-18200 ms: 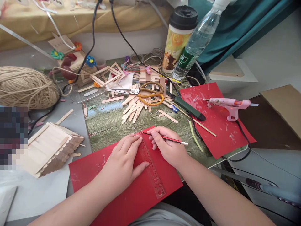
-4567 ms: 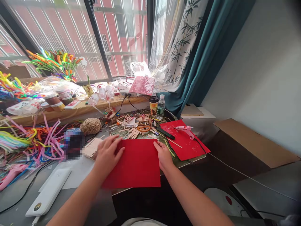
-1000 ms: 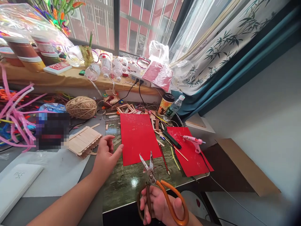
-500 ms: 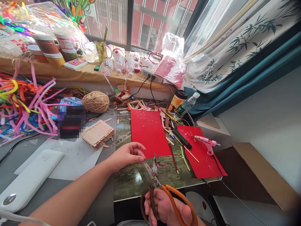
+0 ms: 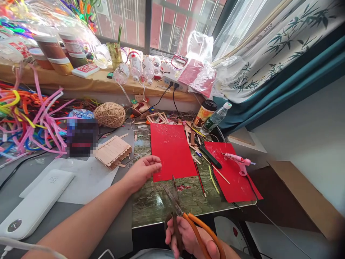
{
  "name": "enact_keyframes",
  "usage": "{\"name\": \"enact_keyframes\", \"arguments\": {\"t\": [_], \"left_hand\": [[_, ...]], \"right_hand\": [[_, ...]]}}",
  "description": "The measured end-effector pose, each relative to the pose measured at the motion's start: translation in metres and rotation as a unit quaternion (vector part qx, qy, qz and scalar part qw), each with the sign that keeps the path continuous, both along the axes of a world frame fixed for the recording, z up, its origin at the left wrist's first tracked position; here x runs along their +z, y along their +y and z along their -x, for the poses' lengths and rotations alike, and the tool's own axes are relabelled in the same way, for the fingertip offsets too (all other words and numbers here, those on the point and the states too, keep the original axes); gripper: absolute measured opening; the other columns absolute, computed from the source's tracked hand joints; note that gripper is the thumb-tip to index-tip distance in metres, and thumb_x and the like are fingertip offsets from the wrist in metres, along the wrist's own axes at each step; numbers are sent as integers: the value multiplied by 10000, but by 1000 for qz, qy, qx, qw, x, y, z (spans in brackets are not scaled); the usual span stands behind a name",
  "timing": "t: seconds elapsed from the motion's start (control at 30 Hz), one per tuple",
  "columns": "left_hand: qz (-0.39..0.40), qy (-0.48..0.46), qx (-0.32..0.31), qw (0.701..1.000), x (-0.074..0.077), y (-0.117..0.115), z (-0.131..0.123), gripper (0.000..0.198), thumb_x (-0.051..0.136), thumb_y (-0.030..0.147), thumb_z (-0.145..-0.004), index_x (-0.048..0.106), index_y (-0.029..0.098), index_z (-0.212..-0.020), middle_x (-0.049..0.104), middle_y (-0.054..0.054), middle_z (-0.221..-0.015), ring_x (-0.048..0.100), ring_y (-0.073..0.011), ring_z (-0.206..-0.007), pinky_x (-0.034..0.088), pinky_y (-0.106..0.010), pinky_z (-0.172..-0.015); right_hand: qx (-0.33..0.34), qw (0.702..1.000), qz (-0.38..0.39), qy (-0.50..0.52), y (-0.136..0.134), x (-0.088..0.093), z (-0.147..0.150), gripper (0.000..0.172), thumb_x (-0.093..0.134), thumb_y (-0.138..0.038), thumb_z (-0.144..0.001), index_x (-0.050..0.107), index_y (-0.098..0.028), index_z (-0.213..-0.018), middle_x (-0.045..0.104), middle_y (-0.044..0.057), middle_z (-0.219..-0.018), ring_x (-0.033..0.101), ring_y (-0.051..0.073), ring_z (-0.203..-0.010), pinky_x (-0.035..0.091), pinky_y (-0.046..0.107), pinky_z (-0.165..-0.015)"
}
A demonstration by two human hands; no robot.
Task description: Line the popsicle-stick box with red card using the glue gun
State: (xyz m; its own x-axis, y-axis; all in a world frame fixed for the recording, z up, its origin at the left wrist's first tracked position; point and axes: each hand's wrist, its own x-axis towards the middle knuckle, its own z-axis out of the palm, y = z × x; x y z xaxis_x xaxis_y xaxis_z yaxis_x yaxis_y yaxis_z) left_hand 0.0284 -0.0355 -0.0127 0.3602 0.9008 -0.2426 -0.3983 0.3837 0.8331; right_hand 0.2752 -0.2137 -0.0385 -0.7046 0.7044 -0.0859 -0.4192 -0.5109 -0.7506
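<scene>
My right hand (image 5: 185, 235) is closed around the orange-handled scissors (image 5: 176, 207) near the front edge of the table. The blades point away from me and stand a little apart, with no material between them. My left hand (image 5: 144, 172) hovers near the lower left of a red sheet (image 5: 172, 151), its thumb and fingers pressed together. Whatever they may pinch is too small or hidden to make out. A red-and-black pencil (image 5: 199, 180) lies just right of the sheet, and a clear stencil ruler (image 5: 137, 157) lies behind the left hand.
A pink glue gun (image 5: 238, 160) rests on a second red sheet (image 5: 234, 189). Craft-stick work (image 5: 113, 151), a twine ball (image 5: 109, 114) and a white power bank (image 5: 40, 201) are on the left. A water bottle (image 5: 217, 118) and a black-lidded cup (image 5: 205, 113) stand at the back right.
My left hand has drawn back from the scissor tips, up and to the left. The scissors stay in my right hand, their blades still apart.
</scene>
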Motion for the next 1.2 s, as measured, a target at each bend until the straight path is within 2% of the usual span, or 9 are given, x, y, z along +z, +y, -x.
{"name": "enact_keyframes", "arguments": {"t": [0.1,0.23,0.43,0.53,0.63,0.87,0.93,1.1,1.2], "left_hand": [[-25,-9,70,997,-1,9,8,386,924,366,-796,746,197,-1094,719,-4,-874,659,-114,-804,521,-232,-811],[-67,72,63,993,0,7,10,315,782,456,-932,765,232,-1152,631,28,-752,579,-116,-712,484,-233,-727],[-222,153,-114,956,15,-6,7,316,771,519,-921,836,234,-1043,726,-90,-1294,648,-266,-1231,484,-348,-1040],[-246,174,-196,933,22,-10,6,301,871,482,-829,853,234,-998,734,-94,-1302,677,-277,-1206,498,-355,-1021],[-255,207,-216,919,25,-11,6,229,896,428,-808,846,218,-885,772,-89,-1225,711,-249,-1114,518,-341,-965],[-255,173,-253,917,22,-7,10,249,856,394,-861,759,194,-749,818,-79,-1080,742,-240,-1066,541,-351,-960],[-252,180,-234,922,20,-3,14,242,846,402,-870,763,198,-768,820,-75,-1052,744,-240,-1045,545,-348,-947],[-175,197,-29,964,15,7,21,360,720,523,-957,760,195,-813,823,-90,-997,745,-256,-1060,540,-374,-994],[-155,174,-80,969,14,6,18,361,798,523,-892,789,217,-1083,817,-108,-1140,751,-265,-1080,568,-372,-940]], "right_hand": [[14,1000,21,9,-9,-12,1,1169,653,-1043,-584,616,-202,-1395,630,135,-1190,571,161,-766,424,295,-710],[18,998,56,4,-11,-10,2,1163,628,-1063,-569,601,-213,-1362,647,142,-1187,591,194,-807,442,324,-747],[30,997,71,18,-9,-13,1,1180,657,-1047,-566,580,-179,-1363,651,160,-1219,593,180,-804,444,302,-750],[14,997,75,6,-13,-28,4,1151,650,-1045,-579,598,-188,-1345,667,163,-1219,607,198,-833,446,298,-725],[31,996,87,-20,-12,-36,10,1099,673,-1032,-568,594,-210,-1293,673,141,-1168,606,184,-773,438,308,-708],[68,992,102,-24,-5,-28,9,932,649,-953,-726,580,-212,-1285,654,115,-1144,600,175,-773,456,333,-785],[63,993,100,-17,-6,-30,6,939,696,-940,-693,597,-211,-1276,653,119,-1160,601,182,-790,450,326,-773],[46,996,80,19,-12,-30,-3,1159,716,-1039,-442,635,-189,-1226,661,123,-1110,566,166,-740,425,304,-711],[19,996,82,-20,-10,-15,-11,1106,680,-1036,-520,653,-186,-1228,667,154,-1149,599,216,-810,464,353,-783]]}}
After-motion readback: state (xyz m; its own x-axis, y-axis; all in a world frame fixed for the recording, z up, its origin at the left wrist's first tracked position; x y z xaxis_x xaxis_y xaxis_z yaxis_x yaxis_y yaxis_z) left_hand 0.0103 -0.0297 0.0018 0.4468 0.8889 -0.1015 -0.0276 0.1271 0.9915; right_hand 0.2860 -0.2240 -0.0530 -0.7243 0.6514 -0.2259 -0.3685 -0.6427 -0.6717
